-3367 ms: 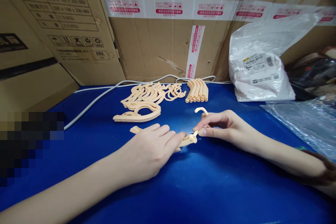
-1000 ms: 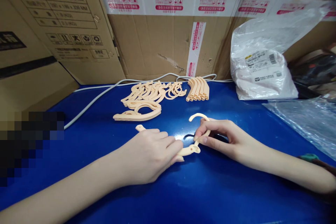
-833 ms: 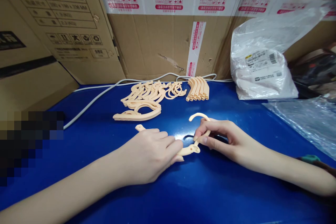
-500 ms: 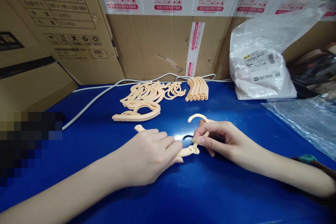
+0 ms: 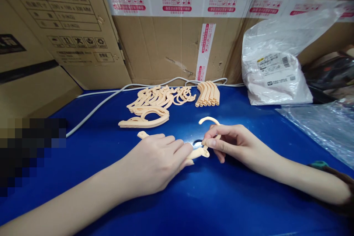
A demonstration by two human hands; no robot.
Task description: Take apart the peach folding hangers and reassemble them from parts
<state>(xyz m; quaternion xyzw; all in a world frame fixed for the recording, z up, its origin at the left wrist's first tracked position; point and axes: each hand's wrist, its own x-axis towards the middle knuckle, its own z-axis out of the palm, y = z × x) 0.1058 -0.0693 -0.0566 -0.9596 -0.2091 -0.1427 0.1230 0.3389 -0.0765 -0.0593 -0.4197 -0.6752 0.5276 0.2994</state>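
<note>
My left hand (image 5: pixel 163 162) is wrapped round a cream plastic hanger arm (image 5: pixel 197 153); its far end pokes out above the knuckles, and the palm hides its middle. Between thumb and fingers, my right hand (image 5: pixel 228 142) pinches a cream hanger hook (image 5: pixel 208 119). The hook's curve opens to the left, and its stem meets the hanger arm's right end; whether it is seated there I cannot tell. Beyond my hands lie folded hangers (image 5: pixel 143 123), a heap of loose hanger parts (image 5: pixel 155 96) and a neat row of curved hanger arms (image 5: pixel 208 94).
All this is on a blue tabletop (image 5: pixel 221 199). Cardboard boxes (image 5: pixel 160 44) wall off the back and left. A white cable (image 5: pixel 99 105) runs along the rear. At the right stand a white plastic bag (image 5: pixel 276 73) with a label and clear plastic wrap (image 5: pixel 323 125).
Both hands have risen slightly with the hanger arm and hook, and the arm's left end has shifted a little left. The grips are the same, and the piles have not moved.
</note>
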